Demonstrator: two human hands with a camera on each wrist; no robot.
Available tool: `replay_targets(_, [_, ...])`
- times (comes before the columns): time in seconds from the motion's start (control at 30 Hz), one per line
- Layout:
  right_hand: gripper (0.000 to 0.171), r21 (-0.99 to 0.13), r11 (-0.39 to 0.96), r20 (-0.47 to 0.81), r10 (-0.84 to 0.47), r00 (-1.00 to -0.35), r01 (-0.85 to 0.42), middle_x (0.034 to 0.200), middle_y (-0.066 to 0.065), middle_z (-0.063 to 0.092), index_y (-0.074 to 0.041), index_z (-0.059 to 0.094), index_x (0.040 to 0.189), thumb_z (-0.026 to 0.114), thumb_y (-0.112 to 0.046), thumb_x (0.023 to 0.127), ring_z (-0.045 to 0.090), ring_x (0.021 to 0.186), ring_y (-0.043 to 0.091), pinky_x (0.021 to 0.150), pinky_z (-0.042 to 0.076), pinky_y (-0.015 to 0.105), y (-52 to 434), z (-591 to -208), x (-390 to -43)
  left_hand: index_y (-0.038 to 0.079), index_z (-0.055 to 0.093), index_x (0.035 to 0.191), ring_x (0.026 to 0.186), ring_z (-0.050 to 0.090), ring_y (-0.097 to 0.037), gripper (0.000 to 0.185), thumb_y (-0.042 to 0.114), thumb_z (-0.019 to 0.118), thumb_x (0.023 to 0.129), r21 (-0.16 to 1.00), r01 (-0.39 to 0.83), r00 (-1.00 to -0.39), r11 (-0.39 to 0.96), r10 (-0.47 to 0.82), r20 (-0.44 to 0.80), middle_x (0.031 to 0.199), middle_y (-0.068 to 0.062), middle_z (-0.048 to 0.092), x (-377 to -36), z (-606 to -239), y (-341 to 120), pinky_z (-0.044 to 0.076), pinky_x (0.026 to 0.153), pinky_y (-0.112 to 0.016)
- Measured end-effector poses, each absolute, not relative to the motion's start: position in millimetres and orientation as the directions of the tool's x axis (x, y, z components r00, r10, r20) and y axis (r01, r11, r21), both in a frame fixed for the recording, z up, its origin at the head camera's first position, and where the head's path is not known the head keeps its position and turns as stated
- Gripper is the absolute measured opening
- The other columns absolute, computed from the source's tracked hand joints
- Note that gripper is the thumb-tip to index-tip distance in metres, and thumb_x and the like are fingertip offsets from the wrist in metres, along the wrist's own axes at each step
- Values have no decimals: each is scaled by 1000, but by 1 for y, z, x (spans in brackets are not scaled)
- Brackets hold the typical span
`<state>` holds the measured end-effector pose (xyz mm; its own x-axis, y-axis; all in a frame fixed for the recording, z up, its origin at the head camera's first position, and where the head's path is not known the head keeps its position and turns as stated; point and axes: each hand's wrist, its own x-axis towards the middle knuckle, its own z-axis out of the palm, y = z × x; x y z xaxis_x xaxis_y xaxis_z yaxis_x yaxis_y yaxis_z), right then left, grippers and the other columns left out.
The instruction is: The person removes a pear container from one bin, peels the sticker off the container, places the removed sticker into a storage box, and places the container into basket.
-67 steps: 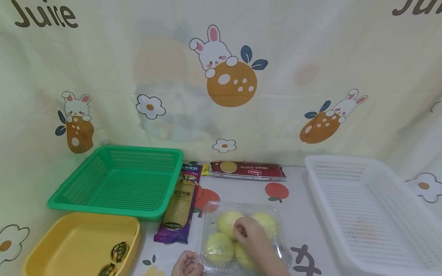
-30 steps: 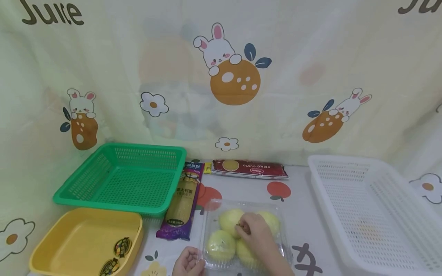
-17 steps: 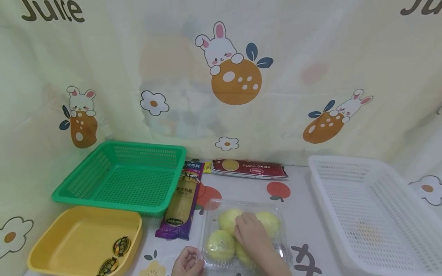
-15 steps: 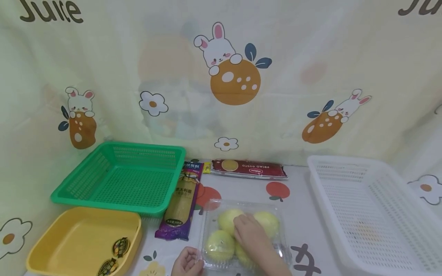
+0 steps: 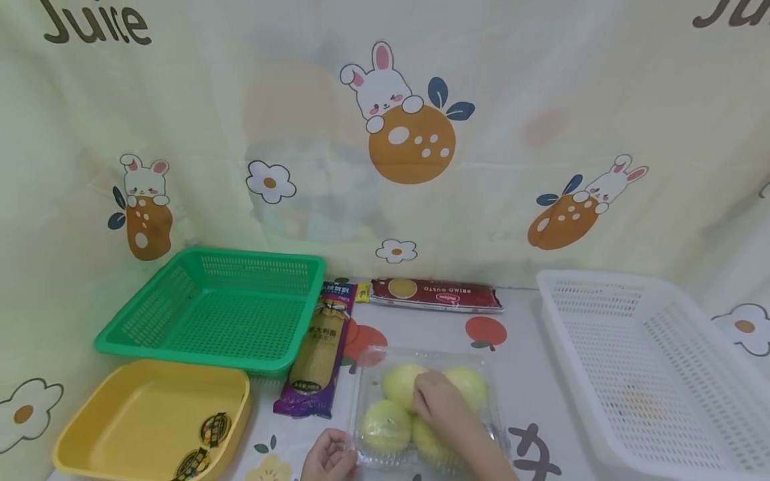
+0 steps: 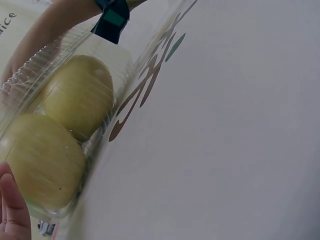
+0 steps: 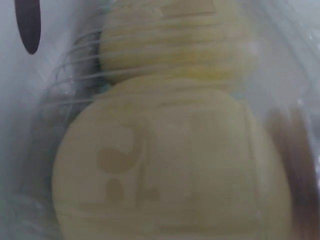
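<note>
A clear plastic box [image 5: 365, 385] holds several round yellow-green fruits [image 5: 387, 427] near the table's front. My left hand [image 5: 328, 457] is at its front left corner, fingers curled and thumb against the edge. In the left wrist view, fingertips of that hand [image 6: 14, 207] show beside two fruits [image 6: 77, 95]. Over the middle of the box lies my right hand [image 5: 442, 404], fingers bent down among the fruits; its fingertips are hidden, so whether it pinches anything does not show. The right wrist view shows a blurred fruit [image 7: 170, 165] close up through ridged plastic.
A green basket [image 5: 210, 361] and a yellow tray [image 5: 144, 414] stand at the left, beside a purple pasta packet [image 5: 319, 354]. At the back lies a red packet [image 5: 436, 294]. On the right is a white basket [image 5: 568, 374]. A patterned curtain [image 5: 337, 220] closes off the back.
The fingers of my right hand have shifted slightly over the middle of the box, opening and closing their curl a little. My left hand keeps its place at the corner. The view has tilted slightly.
</note>
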<state>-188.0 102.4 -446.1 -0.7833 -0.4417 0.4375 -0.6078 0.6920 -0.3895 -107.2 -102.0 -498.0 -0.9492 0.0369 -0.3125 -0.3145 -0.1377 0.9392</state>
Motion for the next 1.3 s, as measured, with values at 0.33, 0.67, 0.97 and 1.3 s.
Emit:
replay_targets(0.33, [24,-512,687,347,-384,-856,-516,61,-11,36,-16,42,64,54,0,78,37,58,6,56,38,24,113,-440,-191,-1,45,100,68,53,-14,23,12,56,84,937,-329,-944,-115,45,-326,78,-3,54,-106,-495,-102,45,62,-27])
replay_targets(0.67, [20,-664,628,231,-344,-910,-406,62,-10,42,-14,48,69,54,-2,83,42,59,6,56,41,23,123,-434,-194,-1,46,98,67,53,-14,23,11,56,82,942,-320,-947,-101,17,-320,76,-3,54,-106,-496,-101,44,61,-27])
replay_targets(0.97, [12,-708,569,258,-343,-903,-418,66,-10,50,-11,57,78,54,-2,85,45,60,5,57,44,22,134,-436,-199,-2,45,99,68,53,-14,25,12,56,82,936,-332,-943,-119,44,-330,78,-4,54,-108,-497,-102,45,61,-27])
replay_targets(1.3, [11,-713,534,322,-327,-889,-455,64,-10,49,-10,57,76,57,-5,86,42,56,5,51,42,22,143,-435,-199,-2,44,98,66,53,-14,24,9,57,81,936,-313,-950,-160,52,-308,78,-4,53,-107,-500,-101,45,58,-25])
